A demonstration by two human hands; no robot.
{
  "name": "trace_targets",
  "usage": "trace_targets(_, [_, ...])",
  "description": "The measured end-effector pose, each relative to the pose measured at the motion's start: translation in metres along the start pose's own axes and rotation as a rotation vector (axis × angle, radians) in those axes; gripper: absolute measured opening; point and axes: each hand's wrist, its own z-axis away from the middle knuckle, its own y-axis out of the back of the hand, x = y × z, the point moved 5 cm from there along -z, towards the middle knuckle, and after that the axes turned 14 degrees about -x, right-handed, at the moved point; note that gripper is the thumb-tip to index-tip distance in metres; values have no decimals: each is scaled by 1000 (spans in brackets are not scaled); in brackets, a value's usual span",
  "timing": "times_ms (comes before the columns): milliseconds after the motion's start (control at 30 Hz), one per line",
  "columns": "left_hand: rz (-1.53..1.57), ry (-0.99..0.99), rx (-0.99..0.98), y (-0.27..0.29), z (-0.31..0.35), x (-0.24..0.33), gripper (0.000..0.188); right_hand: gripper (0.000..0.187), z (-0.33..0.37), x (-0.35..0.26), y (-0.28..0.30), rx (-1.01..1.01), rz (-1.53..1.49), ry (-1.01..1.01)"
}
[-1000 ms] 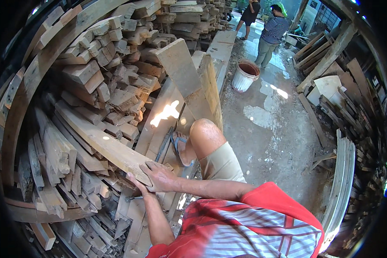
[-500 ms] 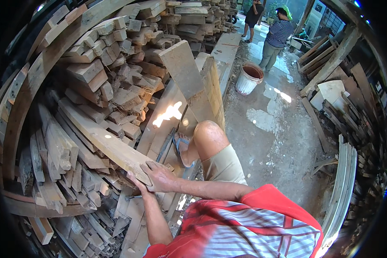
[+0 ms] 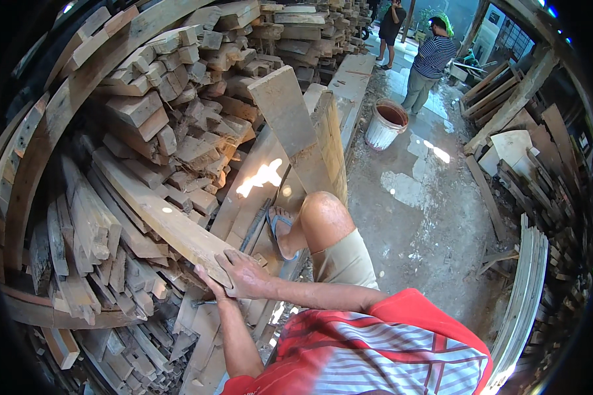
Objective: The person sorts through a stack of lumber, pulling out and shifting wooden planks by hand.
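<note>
A long, pale wooden plank [image 3: 165, 217] slants from the woodpile at the far left toward me. Both of my hands are at its near end. My right hand [image 3: 249, 275] lies over the end from above, with its fingers bent round the edge. At the left edge of that end, my left hand [image 3: 211, 283] grips with its thumb side up; its fingers are partly hidden under the wood. Below the plank, loose timber offcuts [image 3: 99, 237] lie in a stack.
Stacked lumber [image 3: 197, 131] rises at the left. A wide board [image 3: 280, 108] leans upright beyond my knee. A stained white bucket [image 3: 385, 125] stands on the path, with two people [image 3: 431, 62] farther off. Long strips [image 3: 524, 289] and scrap wood [image 3: 547, 151] line the right side.
The whole view has shifted slightly, with the scene a little lower and to the right. Both hands keep the same hold on the plank, which has barely moved.
</note>
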Motion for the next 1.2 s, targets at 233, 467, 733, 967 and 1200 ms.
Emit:
trace_targets(233, [50, -3, -3, 43, -4, -9, 103, 87, -2, -4, -4, -1, 19, 10])
trace_targets(467, [72, 43, -63, 57, -5, -13, 101, 87, -2, -6, -2, -77, -28, 11])
trace_targets(733, [58, 2, -11, 20, -2, -9, 102, 86, -1, -2, 3, -56, -22, -10])
trace_targets(967, [154, 7, -64, 55, -1, -10, 100, 86, -2, -12, 0, -59, -7, 1])
trace_targets(1200, [103, 28, -1, 21, 0, -12, 103, 84, 1, -2, 4, -34, -10, -3])
